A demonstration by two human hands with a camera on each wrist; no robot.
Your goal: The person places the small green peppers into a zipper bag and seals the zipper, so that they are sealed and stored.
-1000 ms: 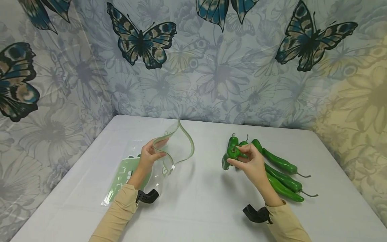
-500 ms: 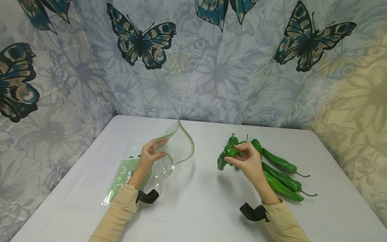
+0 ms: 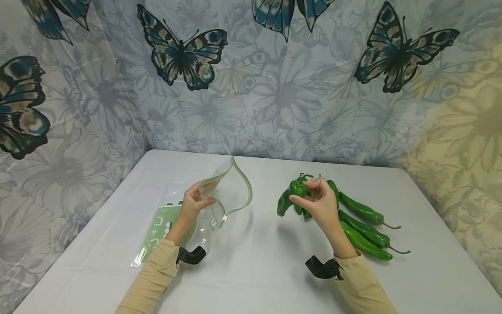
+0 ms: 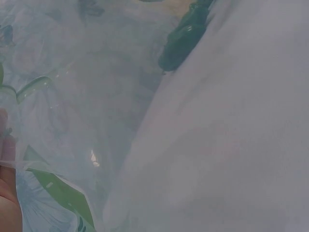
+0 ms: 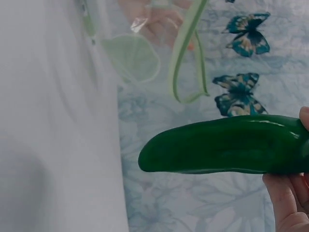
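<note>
Left hand [image 3: 194, 203]: my thumb and fingers grip one side of a clear bag [image 3: 225, 192]. Its green-trimmed rim [image 3: 249, 192] is spread wide, facing up and toward the far edge of the white surface [image 3: 251, 270].

Right hand [image 3: 323, 203]: I pinch a green pepper [image 3: 285, 200] by its stem end, thumb against fingers. The pepper is off the surface, right of the bag and apart from it, blunt tip slanting down toward the left edge.

Under my left forearm, nearer the left edge, a flat green-printed pouch [image 3: 157, 229] lies on the surface. Three long peppers [image 3: 366, 230] lie side by side toward the right edge. More peppers sit behind my right hand, toward the far edge; partly hidden, count uncertain.
</note>
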